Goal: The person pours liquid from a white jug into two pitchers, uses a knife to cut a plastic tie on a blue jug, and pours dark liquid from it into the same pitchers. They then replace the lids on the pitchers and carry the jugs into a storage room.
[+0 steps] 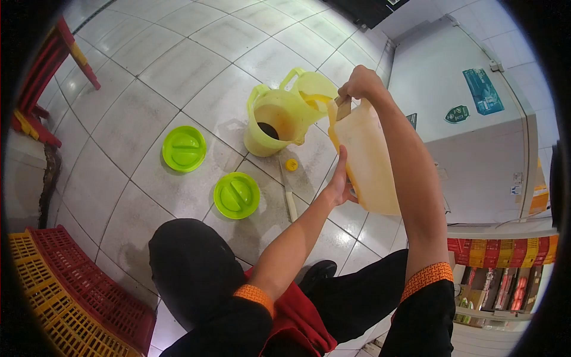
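A large translucent plastic jug (370, 160) is tilted in front of me, its upper end close to the rear pitcher. My right hand (363, 83) is closed at the top of it, above a brownish part that I cannot make out clearly. Lower down, my left hand (340, 185) supports the jug's side, thumb upward along it. The rear yellow-green pitcher (315, 84) shows orange-yellow colour inside. Beside it, the front pitcher (262, 143) stands upright with dark liquid at the bottom. A yellow cap (291, 165) and a white-handled knife (290, 205) lie on the floor.
Two bright green lids (184, 149) rest on the tiled floor (160, 77) left of the pitchers. Red and yellow crates (89, 285) stand at lower left, a red stool (44, 83) at upper left. On the right are a white freezer (470, 154) and a stocked shelf (505, 285).
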A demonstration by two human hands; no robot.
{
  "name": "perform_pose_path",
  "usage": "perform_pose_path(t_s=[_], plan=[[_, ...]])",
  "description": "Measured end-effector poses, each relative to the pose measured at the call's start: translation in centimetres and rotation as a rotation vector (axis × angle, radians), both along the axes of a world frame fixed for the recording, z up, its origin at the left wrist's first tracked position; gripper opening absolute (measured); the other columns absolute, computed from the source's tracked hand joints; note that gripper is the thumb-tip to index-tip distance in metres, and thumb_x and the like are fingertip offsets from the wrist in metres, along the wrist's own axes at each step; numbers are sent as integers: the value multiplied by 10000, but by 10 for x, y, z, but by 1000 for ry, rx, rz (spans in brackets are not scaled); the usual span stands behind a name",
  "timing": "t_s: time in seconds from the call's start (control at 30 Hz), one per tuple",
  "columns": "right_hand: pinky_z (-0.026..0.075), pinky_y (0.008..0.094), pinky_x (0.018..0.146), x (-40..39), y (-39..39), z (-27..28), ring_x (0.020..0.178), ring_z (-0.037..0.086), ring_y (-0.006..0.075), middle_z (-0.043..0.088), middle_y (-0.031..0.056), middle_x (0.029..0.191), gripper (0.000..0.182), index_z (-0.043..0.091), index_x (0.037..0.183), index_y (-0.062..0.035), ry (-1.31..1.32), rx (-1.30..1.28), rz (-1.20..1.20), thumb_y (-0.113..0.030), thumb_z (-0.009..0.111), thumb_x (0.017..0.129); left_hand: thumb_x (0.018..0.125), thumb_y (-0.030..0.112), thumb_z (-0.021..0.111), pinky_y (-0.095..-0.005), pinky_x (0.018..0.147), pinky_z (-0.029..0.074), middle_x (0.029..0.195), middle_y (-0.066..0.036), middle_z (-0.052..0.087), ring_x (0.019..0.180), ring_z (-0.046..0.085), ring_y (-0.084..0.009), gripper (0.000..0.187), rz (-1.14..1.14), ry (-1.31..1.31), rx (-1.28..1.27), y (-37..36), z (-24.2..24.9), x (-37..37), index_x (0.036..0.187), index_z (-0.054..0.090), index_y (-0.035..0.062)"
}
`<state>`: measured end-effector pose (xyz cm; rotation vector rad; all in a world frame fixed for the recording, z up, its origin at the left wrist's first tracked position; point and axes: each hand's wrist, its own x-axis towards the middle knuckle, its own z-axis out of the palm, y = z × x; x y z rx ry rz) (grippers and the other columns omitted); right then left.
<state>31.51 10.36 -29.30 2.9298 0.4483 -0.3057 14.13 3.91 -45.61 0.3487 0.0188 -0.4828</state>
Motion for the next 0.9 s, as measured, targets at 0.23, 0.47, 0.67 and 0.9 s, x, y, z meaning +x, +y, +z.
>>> perform_pose_path(t_s=[0.23,0.47,0.67,0.9], plan=[[533,334,632,0,0,-1,697,673,264,689,135,745,236,706,691,-17,-6,-13,-5,-201,763,554,624,962,184,-761,904,262,1530,-140,160,1385,139,-430,1144,-2,25,18,0,3,0,1498,105,229],[539,330,633,3,-2,-2,698,673,254,694,109,755,252,708,709,-37,-15,-28,1,-222,763,548,618,963,219,-775,926,204,1516,-139,181,1377,149,-417,1174,-11,37,-31,2,8,-3,1483,177,171],[536,334,638,-6,0,2,718,675,233,698,86,779,241,718,738,-82,-27,-21,12,-195,752,528,605,967,253,-765,935,220,1501,-147,209,1371,176,-421,1208,-3,72,-62,-3,4,1,1473,194,130],[529,326,624,-15,3,3,731,670,213,698,73,802,223,727,735,-113,-29,13,-24,-171,746,520,569,981,279,-740,951,244,1523,-147,151,1367,178,-435,1271,15,75,8,0,1,0,1474,184,95]])
